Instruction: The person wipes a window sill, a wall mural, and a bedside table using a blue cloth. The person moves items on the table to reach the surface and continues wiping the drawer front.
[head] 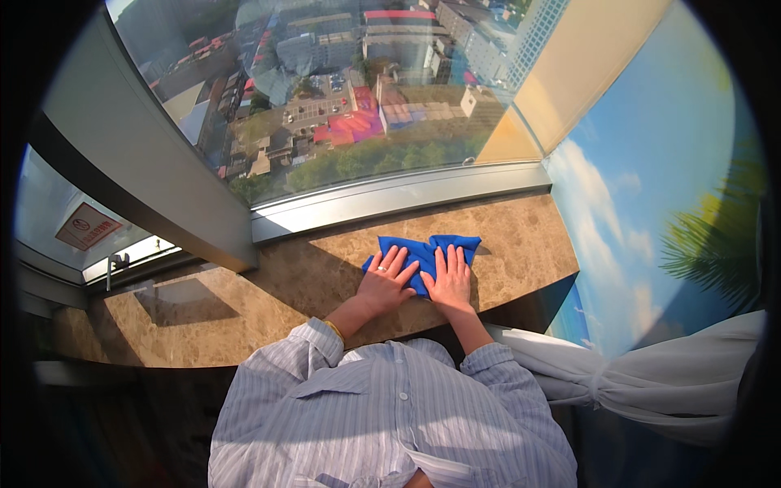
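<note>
Both hands rest flat, side by side, on a crumpled blue cloth (420, 251), which lies on a brown marble-patterned windowsill (518, 244). My left hand (384, 282), with a ring on one finger, presses on the cloth's left part with its fingers spread. On the right part lies my right hand (451, 277), its fingers pointing towards the window and its thumb held apart. Neither hand grips the cloth; palms and fingers hide much of it. Two corners of the fabric stick out beyond the fingertips.
A window frame (390, 194) borders the sill's far side, below a large glass pane (341, 61). To the left stands a thick grey column (152, 140), beyond it a window handle (116, 265). A tied white curtain (671, 372) hangs at the right, beside a painted wall (634, 213).
</note>
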